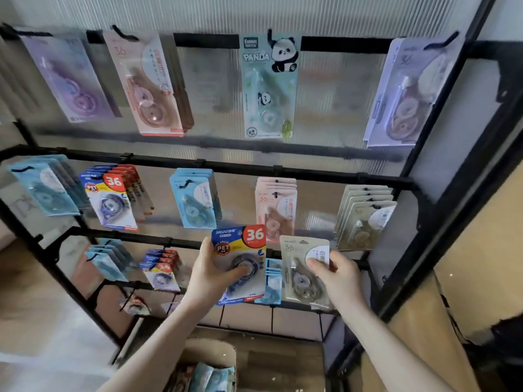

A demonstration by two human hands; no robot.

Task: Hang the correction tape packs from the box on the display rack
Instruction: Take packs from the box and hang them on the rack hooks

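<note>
Left hand: the left hand (210,274) grips the blue pack (240,264) from its left edge, thumb laid across the clear blister on the front, fingers behind the card.
Blue pack: upright, marked "36" in a red corner and "PET" on a round badge; held in front of the display rack (379,181), between its middle and lower rails.
Right hand: the right hand (339,274) pinches the beige pack (304,271) at its right edge, thumb on the front near the white label, fingers behind.
Beige pack: upright, slightly tilted, just beside the blue pack on its right; the two cards are close, and contact between them cannot be determined.
Display rack: black frame with horizontal rails and hooks in front of a ribbed translucent panel.
Top row: single hanging packs, including a panda pack (268,86) near the centre.
Middle row: stacked groups of packs in light blue, blue-and-red, pink and beige (363,219).
Lower row: further light blue and blue-and-red groups (162,268) to the left of the hands.
Box: the cardboard box (209,363) sits on the floor below the rack, open, with light blue packs visible inside.
</note>
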